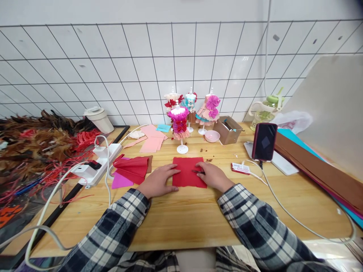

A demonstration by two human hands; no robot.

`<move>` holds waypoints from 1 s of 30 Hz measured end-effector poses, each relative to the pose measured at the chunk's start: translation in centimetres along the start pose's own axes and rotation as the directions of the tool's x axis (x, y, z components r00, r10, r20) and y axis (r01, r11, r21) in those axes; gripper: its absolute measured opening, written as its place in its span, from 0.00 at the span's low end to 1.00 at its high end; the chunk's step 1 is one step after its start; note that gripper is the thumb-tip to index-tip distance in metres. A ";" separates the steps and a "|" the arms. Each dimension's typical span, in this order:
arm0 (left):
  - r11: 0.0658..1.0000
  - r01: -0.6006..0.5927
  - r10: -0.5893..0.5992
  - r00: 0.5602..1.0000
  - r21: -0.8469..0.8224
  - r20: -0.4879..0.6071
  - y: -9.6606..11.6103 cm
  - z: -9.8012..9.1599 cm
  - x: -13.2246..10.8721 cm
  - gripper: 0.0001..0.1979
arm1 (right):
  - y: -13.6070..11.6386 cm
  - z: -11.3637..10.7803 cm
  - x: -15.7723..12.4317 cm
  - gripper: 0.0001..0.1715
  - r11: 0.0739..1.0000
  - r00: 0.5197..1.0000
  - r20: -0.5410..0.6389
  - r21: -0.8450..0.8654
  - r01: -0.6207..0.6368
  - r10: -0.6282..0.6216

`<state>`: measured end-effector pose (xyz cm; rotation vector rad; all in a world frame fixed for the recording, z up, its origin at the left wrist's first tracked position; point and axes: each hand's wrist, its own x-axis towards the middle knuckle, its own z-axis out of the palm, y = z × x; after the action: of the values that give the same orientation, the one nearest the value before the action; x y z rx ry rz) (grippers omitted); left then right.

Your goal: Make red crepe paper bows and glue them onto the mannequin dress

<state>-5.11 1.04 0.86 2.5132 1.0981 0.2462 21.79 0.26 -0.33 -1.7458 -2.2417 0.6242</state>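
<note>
Red paper sheet [187, 174]: square, flat on wooden counter [181, 223]. Left hand [157, 182] released, flat on its left edge; right hand [214, 176] pinching thin dark tool [197, 172].

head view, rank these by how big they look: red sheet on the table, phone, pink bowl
1. red sheet, a little wider than the phone
2. phone, close behind; it stands propped up, so this ranking is unsure
3. pink bowl, clearly smallest, though it sits farther back
</note>
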 end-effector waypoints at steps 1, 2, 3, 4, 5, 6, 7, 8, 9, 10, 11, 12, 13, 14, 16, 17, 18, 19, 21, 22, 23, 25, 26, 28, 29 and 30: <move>1.000 0.019 -0.019 1.000 0.010 0.025 -0.3 -0.2 -0.1 0.36 | 0.3 -0.2 0.0 0.25 1.000 1.000 0.003 -0.023 -0.020 0.020; 0.999 0.029 -0.030 0.998 0.017 0.046 -0.5 -0.4 -0.1 0.37 | 0.5 -0.4 0.0 0.27 0.999 1.000 0.012 -0.042 -0.028 0.029; 0.999 0.032 -0.034 0.998 0.024 0.048 -0.6 -0.6 -0.2 0.36 | 0.7 -0.5 0.0 0.29 0.998 0.999 0.023 -0.054 -0.021 0.023; 0.999 0.031 -0.031 0.999 0.033 0.019 -0.6 -0.8 -0.2 0.33 | 0.9 -0.6 0.0 0.30 0.998 0.999 0.035 -0.061 -0.003 0.005; 0.999 0.022 -0.020 0.999 0.043 -0.029 -0.5 -1.0 -0.2 0.29 | 1.0 -0.6 0.0 0.30 0.998 0.999 0.042 -0.063 0.021 -0.018; 0.999 0.003 0.001 0.996 0.052 -0.085 -0.3 -1.1 -0.2 0.24 | 1.0 -0.5 0.1 0.30 0.997 0.998 0.045 -0.064 0.042 -0.040; 0.998 -0.023 0.030 0.991 0.058 -0.132 0.0 -1.1 -0.2 0.20 | 1.0 -0.5 0.1 0.29 0.996 0.998 0.043 -0.064 0.059 -0.056; 0.997 -0.050 0.060 0.985 0.062 -0.164 0.3 -1.0 -0.1 0.18 | 1.1 -0.4 0.1 0.29 0.996 0.997 0.037 -0.063 0.067 -0.065; 0.996 -0.066 0.077 0.980 0.062 -0.183 0.5 -0.8 0.1 0.16 | 1.1 -0.3 0.2 0.29 0.996 0.997 0.032 -0.063 0.068 -0.066; 0.997 -0.048 0.060 0.976 0.060 -0.211 0.7 -0.6 0.3 0.16 | 1.1 -0.3 0.2 0.29 0.996 0.997 0.030 -0.059 0.070 -0.068; 0.998 0.015 0.000 0.966 0.056 -0.259 0.7 -0.2 0.5 0.17 | 1.2 -0.3 0.2 0.29 0.996 0.997 0.032 -0.050 0.074 -0.072; 0.991 0.126 -0.105 0.937 0.043 -0.334 0.8 0.1 0.7 0.18 | 1.3 -0.3 0.2 0.30 0.996 0.996 0.039 -0.038 0.080 -0.078; 0.966 0.257 -0.223 0.891 0.034 -0.394 0.8 0.4 0.9 0.19 | 1.4 -0.4 0.2 0.30 0.996 0.995 0.050 -0.024 0.090 -0.089; 0.927 0.375 -0.324 0.837 0.031 -0.441 0.9 0.7 1.0 0.22 | 1.6 -0.4 0.2 0.31 0.995 0.993 0.062 -0.012 0.103 -0.102; 0.865 0.495 -0.401 0.784 0.087 -0.474 1.3 0.9 1.1 0.27 | 1.8 -0.6 0.2 0.32 0.992 0.989 0.080 -0.007 0.127 -0.126; 0.866 0.481 -0.369 0.798 0.135 -0.476 1.7 1.0 1.1 0.29 | 1.8 -0.6 0.1 0.33 0.991 0.988 0.083 -0.015 0.134 -0.132; 0.887 0.424 -0.298 0.828 0.183 -0.475 2.2 1.1 1.0 0.31 | 1.7 -0.6 0.1 0.33 0.990 0.987 0.083 -0.027 0.137 -0.135; 0.911 0.352 -0.218 0.854 0.217 -0.472 2.7 1.2 1.0 0.30 | 1.6 -0.6 0.1 0.34 0.990 0.988 0.081 -0.038 0.138 -0.134; 0.951 0.177 -0.069 0.921 0.253 -0.384 3.6 1.6 0.8 0.26 | 1.5 -0.6 0.0 0.34 0.989 0.988 0.082 -0.048 0.137 -0.132; 0.962 0.107 -0.025 0.952 0.253 -0.306 3.8 1.8 0.7 0.26 | 1.4 -0.6 0.0 0.34 0.990 0.988 0.085 -0.048 0.135 -0.130; 0.965 0.076 -0.016 0.972 0.251 -0.234 4.0 2.1 0.7 0.28 | 1.5 -0.7 -0.1 0.35 0.990 0.988 0.086 -0.050 0.130 -0.126; 0.964 0.085 -0.055 0.991 0.252 -0.124 3.7 2.6 0.4 0.31 | 1.9 -0.9 0.0 0.37 0.993 0.992 0.077 -0.065 0.103 -0.098; 0.966 0.070 -0.056 0.996 0.249 -0.065 3.4 2.6 0.3 0.32 | 2.3 -1.0 0.0 0.38 0.993 0.995 0.067 -0.078 0.084 -0.078; 0.970 0.076 -0.076 0.997 0.229 -0.009 2.6 2.5 0.0 0.33 | 3.1 -1.3 0.1 0.38 0.995 0.998 0.052 -0.089 0.046 -0.041; 0.974 0.078 -0.081 0.997 0.213 0.005 2.2 2.3 -0.1 0.34 | 3.5 -1.4 0.1 0.38 0.996 0.998 0.053 -0.082 0.035 -0.031; 0.977 0.081 -0.084 0.996 0.196 0.010 1.8 2.1 -0.2 0.34 | 3.8 -1.5 0.1 0.38 0.997 0.998 0.056 -0.070 0.029 -0.025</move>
<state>-3.41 -0.81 -0.28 2.6260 1.2722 0.0964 25.70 1.42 -0.84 -1.7483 -2.3478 0.6017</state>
